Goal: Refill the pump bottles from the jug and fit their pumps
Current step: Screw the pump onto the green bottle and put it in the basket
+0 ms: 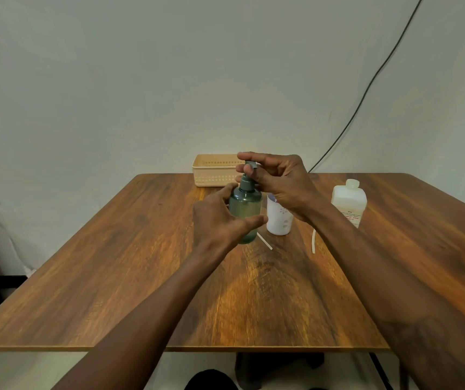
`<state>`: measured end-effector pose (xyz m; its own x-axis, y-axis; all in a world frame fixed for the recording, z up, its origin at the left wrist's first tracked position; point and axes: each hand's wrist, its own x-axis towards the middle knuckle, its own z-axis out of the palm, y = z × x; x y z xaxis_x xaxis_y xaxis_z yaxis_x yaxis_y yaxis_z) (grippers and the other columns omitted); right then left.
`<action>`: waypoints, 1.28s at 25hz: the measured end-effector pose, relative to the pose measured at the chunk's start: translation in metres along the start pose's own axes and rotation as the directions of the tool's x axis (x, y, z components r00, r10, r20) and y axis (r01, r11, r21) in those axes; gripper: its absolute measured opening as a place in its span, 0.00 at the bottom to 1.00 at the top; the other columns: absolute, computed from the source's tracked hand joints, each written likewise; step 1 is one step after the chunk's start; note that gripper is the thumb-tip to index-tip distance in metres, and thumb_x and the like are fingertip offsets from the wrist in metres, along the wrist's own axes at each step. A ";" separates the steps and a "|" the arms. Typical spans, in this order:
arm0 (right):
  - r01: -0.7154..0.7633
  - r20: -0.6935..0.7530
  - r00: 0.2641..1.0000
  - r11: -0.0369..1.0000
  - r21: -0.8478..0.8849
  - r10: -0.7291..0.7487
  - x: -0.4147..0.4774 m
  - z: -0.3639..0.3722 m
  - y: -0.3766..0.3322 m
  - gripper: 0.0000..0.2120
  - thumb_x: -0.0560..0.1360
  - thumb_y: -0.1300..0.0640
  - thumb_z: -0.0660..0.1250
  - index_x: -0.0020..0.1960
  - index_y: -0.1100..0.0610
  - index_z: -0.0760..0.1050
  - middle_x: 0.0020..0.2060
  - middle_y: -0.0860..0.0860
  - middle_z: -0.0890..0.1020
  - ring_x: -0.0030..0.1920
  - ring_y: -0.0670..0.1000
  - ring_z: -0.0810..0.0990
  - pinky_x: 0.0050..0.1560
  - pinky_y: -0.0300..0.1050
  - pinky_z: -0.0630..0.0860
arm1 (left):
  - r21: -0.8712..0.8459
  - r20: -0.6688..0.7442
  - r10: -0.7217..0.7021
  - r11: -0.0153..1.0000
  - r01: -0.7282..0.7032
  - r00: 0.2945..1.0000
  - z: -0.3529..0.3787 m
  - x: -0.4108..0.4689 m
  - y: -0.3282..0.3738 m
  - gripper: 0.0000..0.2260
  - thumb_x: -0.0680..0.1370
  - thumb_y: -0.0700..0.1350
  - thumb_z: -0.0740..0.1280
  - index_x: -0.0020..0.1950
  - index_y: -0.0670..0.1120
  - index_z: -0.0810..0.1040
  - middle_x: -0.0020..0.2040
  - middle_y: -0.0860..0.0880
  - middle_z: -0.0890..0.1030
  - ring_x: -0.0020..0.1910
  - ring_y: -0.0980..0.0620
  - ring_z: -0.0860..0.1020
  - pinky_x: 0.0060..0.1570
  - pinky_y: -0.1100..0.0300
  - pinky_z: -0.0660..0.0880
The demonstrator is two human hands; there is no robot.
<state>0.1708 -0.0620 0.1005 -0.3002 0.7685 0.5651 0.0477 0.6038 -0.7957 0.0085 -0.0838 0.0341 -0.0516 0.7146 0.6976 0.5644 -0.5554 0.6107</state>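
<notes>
A wooden tabletop (pixel 141 277) is seen from above, set against a pale wall down which a dark cable (pixel 366 88) is run. At the far edge a beige perforated basket (pixel 214 170) is placed. To the right, well apart from it, a translucent white jug (pixel 348 204) is stood upright with its cap on.

Near the middle, a green pump bottle (pixel 245 209) is held upright by the left hand (pixel 217 220); its grip is wrapped round the body, with the thumb laid across the front. Whether the base is touching the tabletop cannot be told.

Just beside it on the right, a white bottle (pixel 277 220) is stood upright with its mouth uncovered, partly hidden by the right wrist.

The dark pump (pixel 246 184) is seated on the green bottle's neck. Its head is pinched by the right hand (pixel 279 178), the grip closed on it with the index finger laid over the top.

Two thin white tubes are laid flat: one tube (pixel 265 242) beside the green bottle's base, the other tube (pixel 313 240) near the jug.
</notes>
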 end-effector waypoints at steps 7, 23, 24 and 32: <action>0.043 -0.181 0.981 0.988 -0.148 -0.070 0.028 0.011 0.017 0.13 0.79 0.62 0.72 0.63 0.60 0.82 0.57 0.53 0.86 0.55 0.50 0.87 0.58 0.55 0.83 | 0.018 -0.049 -0.027 0.999 0.027 0.998 0.009 0.018 -0.006 0.31 0.66 0.63 0.79 0.64 0.50 0.81 0.53 0.55 0.85 0.48 0.58 0.82 0.49 0.60 0.82; -0.178 -0.302 0.953 0.829 -0.530 0.011 0.169 -0.032 0.075 0.14 0.69 0.52 0.81 0.52 0.57 0.87 0.46 0.51 0.88 0.48 0.48 0.86 0.52 0.51 0.84 | -0.051 -0.059 -0.076 0.996 0.073 0.995 0.083 0.176 -0.071 0.27 0.64 0.57 0.84 0.59 0.51 0.82 0.47 0.59 0.82 0.42 0.65 0.78 0.43 0.77 0.70; -0.184 -0.328 0.945 0.820 -0.541 -0.004 0.180 -0.036 0.085 0.14 0.70 0.53 0.81 0.52 0.58 0.87 0.46 0.52 0.88 0.48 0.48 0.86 0.52 0.49 0.84 | -0.048 -0.027 -0.075 0.996 0.073 0.997 0.091 0.188 -0.078 0.27 0.66 0.55 0.83 0.61 0.50 0.81 0.49 0.57 0.82 0.44 0.64 0.78 0.45 0.77 0.69; -0.220 -0.394 0.918 0.780 -0.585 -0.037 0.249 -0.063 0.166 0.13 0.72 0.55 0.79 0.54 0.59 0.86 0.47 0.52 0.88 0.45 0.47 0.84 0.43 0.33 0.79 | 0.046 0.141 -0.113 0.993 0.107 0.984 0.131 0.290 -0.128 0.26 0.71 0.50 0.80 0.67 0.44 0.81 0.60 0.44 0.85 0.57 0.48 0.83 0.56 0.52 0.82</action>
<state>0.1634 0.2435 0.1227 0.0982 0.7670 0.6340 0.6610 0.4260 -0.6177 0.0297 0.2500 0.1088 0.0018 0.8253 0.5646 0.5927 -0.4557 0.6641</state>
